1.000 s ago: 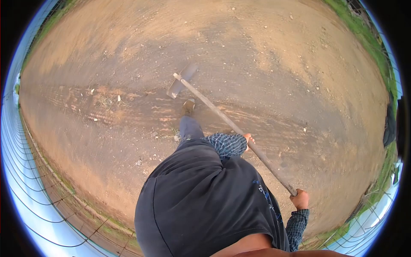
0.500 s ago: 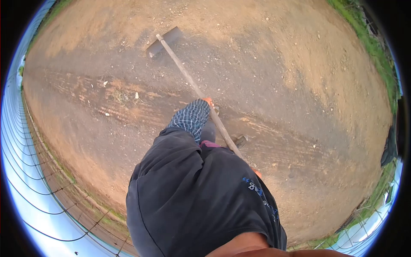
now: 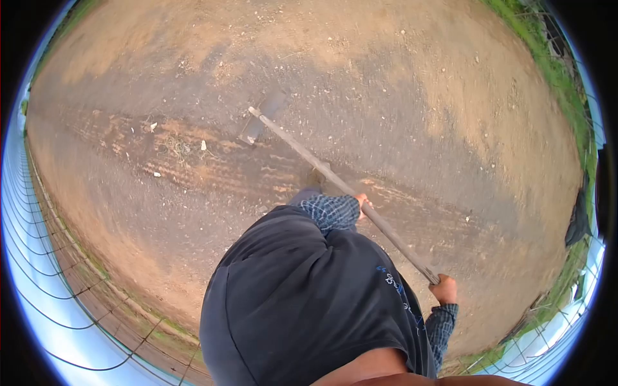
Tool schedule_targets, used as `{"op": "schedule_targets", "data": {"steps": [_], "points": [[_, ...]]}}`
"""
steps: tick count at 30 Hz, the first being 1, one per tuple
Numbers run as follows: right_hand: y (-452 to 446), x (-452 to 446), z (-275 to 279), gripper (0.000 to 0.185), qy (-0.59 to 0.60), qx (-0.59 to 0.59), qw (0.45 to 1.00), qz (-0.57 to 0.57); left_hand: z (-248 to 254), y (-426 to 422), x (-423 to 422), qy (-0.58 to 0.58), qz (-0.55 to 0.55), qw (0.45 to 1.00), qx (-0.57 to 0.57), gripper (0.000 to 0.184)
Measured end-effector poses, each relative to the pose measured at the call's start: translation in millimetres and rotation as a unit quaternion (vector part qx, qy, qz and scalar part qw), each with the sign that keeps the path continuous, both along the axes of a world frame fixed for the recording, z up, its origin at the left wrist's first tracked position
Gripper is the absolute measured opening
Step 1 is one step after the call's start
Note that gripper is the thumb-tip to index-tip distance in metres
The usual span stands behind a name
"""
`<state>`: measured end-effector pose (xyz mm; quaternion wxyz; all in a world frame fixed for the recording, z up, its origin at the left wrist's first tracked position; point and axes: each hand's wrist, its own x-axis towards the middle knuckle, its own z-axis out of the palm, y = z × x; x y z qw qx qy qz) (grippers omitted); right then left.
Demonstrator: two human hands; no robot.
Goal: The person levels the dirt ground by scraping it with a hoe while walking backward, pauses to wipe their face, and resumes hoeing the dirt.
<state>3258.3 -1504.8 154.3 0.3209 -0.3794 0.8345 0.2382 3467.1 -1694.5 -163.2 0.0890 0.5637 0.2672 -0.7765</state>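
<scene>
A wide-bladed hoe (image 3: 302,150) with a long wooden handle slants across the ground in front of me. Its flat metal blade (image 3: 266,116), somewhat blurred, is at the far end, at or near the dirt. My left hand (image 3: 362,204) is closed around the middle of the handle, in front of my body. Down at the handle's near end, my right hand (image 3: 444,289) grips it beside my right side. Both arms wear checked sleeves, and a dark shirt covers my torso. Part of a shoe (image 3: 318,175) shows beneath the handle.
Bare brown dirt (image 3: 399,128) spreads around me, with small stones and a rough track. A tuft of dry grass (image 3: 180,148) lies to the left near pale stones (image 3: 203,145). A wire fence (image 3: 71,293) runs along the left; green grass (image 3: 534,38) borders the far right.
The hoe has been drawn back toward me and to the right, its blade now closer. Both hands moved back with it, and my right hand has come out from behind my shirt.
</scene>
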Motion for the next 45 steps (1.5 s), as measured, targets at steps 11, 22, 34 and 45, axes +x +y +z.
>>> {"op": "schedule_targets", "data": {"steps": [11,22,34,45], "points": [[-91.0,182.4,-100.2,0.026,-0.127,-0.12,0.984,-0.046,-13.5,-180.9,202.8,-0.24,-0.209,0.919,-0.232,0.025],[74.9,143.4,-75.8,0.023,-0.058,-0.168,0.978,-0.111,17.2,-56.9,98.8,-0.132,-0.193,0.943,-0.235,0.006],[252.0,162.0,48.1,0.015,0.055,-0.1,0.941,-0.318,71.5,155.3,-34.5,0.04,-0.31,0.946,-0.084,0.009],[103.4,235.1,-50.7,0.025,-0.011,-0.044,0.891,-0.451,-23.8,1.7,-17.7,-0.029,-0.481,0.855,-0.193,0.009]]}}
